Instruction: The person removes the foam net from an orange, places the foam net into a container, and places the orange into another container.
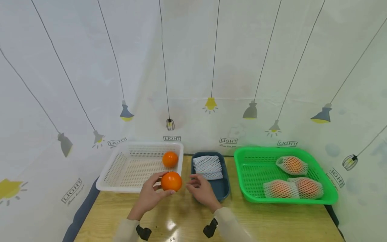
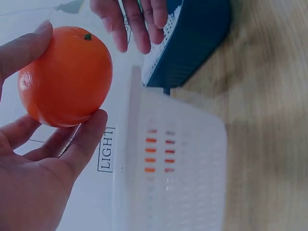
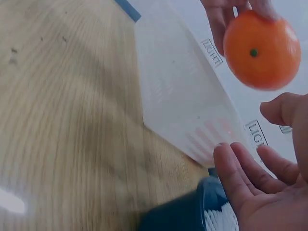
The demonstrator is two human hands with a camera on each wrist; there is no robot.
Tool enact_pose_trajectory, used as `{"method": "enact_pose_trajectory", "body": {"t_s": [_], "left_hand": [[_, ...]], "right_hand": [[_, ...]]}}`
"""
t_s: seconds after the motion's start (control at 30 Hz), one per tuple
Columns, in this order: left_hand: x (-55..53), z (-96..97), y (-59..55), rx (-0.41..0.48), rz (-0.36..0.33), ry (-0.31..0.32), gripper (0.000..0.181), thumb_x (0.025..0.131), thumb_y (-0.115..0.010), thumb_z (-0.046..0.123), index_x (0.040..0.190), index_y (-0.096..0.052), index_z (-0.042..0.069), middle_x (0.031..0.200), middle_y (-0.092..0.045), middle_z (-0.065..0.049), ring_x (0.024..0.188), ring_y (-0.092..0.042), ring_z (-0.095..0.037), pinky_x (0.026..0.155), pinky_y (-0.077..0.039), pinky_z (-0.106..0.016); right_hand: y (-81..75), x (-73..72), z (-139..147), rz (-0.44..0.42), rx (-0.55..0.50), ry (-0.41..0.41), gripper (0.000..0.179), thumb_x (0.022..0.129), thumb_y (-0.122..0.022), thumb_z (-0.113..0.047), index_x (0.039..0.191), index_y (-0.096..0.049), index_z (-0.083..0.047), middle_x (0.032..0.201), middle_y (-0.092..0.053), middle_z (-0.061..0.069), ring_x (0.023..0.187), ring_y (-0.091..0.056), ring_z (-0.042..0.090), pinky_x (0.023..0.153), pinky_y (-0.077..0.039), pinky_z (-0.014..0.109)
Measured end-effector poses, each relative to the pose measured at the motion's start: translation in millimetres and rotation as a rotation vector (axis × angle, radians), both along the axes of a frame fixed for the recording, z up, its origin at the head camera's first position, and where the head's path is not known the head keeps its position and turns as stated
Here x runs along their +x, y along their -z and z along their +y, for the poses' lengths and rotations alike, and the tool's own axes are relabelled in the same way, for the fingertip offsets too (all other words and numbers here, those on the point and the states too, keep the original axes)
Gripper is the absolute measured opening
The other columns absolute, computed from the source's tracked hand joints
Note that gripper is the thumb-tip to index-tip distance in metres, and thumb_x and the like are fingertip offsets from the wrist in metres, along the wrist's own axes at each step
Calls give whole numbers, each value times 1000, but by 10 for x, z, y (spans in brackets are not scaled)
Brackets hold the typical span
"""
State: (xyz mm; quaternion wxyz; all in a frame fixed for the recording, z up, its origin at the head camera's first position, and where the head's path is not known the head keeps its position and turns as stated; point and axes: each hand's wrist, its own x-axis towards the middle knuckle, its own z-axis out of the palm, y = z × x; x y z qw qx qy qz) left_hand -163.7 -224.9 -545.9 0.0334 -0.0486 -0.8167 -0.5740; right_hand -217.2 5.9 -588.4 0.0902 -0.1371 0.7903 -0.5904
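Observation:
An orange [image 1: 171,182] with a small green stem spot is held up by my left hand [image 1: 153,191], thumb on one side and fingers on the other, near the front right corner of the white basket [image 1: 104,183]. My right hand [image 1: 203,190] is just right of the orange, apart from it, its fingers loosely bent and holding nothing. Below and behind that hand is a dark blue tray [image 1: 222,188] with white foam net sleeves [image 1: 207,165] in it. A second orange [image 1: 170,159] lies in the white basket at its right end.
At the right stands a green basket [image 1: 254,198] with several net-wrapped fruits: one at the back [image 1: 292,165] and a pair in front [image 1: 306,187]. All containers stand on a wooden table [image 1: 187,222], before a wall covering [image 1: 193,67] printed with lamps.

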Motion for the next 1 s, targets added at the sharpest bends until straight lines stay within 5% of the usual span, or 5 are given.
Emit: {"method": "enact_pose_trajectory", "body": {"t_s": [0.37,0.67,1.0], "left_hand": [[-363,-299,-97,-209,-31,-37,79,80,-89,36,147,-54,12,141,-57,-9,121,-59,-29,97,-58,-42],[-734,-399,-64,-321,-57,3,75,79,-90,33,143,-58,11,139,-59,-15,113,-64,-31,94,-58,-48],[-1057,-411,-3,-511,-148,82,73,74,-92,25,137,-61,6,129,-66,-12,109,-62,-28,98,-53,-51]], "right_hand": [[23,29,-325,-253,-129,52,52,93,-76,-28,135,-60,0,113,-73,12,98,-74,26,85,-62,37],[71,-6,-448,-335,-247,146,44,90,-77,-9,130,-63,2,103,-70,10,87,-73,18,86,-63,37],[100,15,-524,-375,-364,147,38,92,-71,2,127,-60,9,97,-67,10,81,-69,14,88,-63,39]]}}
